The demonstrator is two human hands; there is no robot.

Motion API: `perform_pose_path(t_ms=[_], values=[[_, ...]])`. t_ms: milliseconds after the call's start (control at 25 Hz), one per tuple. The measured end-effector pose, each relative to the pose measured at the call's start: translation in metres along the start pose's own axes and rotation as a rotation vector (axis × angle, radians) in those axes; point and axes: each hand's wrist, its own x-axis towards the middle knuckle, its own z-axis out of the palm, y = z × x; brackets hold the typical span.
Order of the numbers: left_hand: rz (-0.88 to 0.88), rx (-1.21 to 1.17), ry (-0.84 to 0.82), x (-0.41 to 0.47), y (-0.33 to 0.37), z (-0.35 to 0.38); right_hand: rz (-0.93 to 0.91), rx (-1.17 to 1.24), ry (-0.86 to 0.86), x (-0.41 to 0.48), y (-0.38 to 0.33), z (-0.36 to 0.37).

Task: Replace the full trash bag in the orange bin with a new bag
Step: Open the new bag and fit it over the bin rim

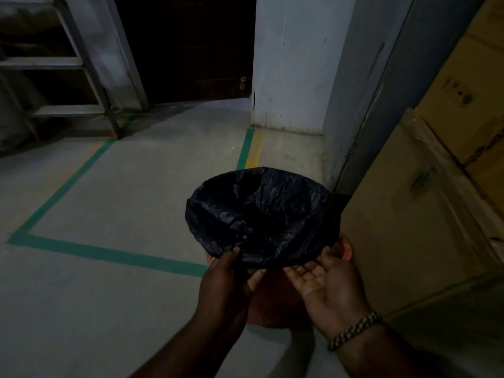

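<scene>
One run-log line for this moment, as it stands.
bag: black, spread over bin rim | left hand: pinches near edge | right hand: open, palm up

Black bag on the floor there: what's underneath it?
An orange bin: only slivers of it show beneath the black bag. The bag covers the rim and lines the inside, so the bin's bottom is hidden.

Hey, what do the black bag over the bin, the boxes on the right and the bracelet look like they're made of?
The black bag looks like thin plastic film, slightly glossy, finely crinkled. The boxes look like matte brown cardboard, with taped seams. The bracelet shows chain links, probably metal; the dim light leaves it open.
</scene>
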Motion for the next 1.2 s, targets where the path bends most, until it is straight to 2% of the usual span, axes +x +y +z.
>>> perform_pose_path(t_ms=[160, 360, 520, 680, 760, 960, 1200], values=[[0.031, 0.032, -0.07, 0.002, 0.002, -0.001, -0.094, -0.05, 0.021, 0.013, -0.002, 0.0], [0.079, 0.105, 0.064, 0.011, 0.005, -0.008, -0.161, -0.128, 0.03, 0.025, -0.001, 0.001], [0.053, 0.183, 0.19, 0.018, 0.014, -0.019, -0.173, -0.148, 0.037, 0.029, 0.001, 0.002], [0.085, 0.298, 0.198, 0.025, 0.024, -0.03, -0.205, -0.178, 0.032, 0.034, -0.002, -0.001], [0.077, 0.275, 0.152, 0.028, 0.031, -0.031, -0.205, -0.198, 0.036, 0.035, -0.007, -0.004], [-0.062, -0.037, 0.076, 0.029, 0.053, -0.023, -0.175, -0.228, -0.002, 0.029, -0.021, -0.004], [-0.108, 0.045, 0.058, 0.034, 0.06, -0.025, -0.192, -0.25, -0.029, 0.026, -0.032, -0.009]])
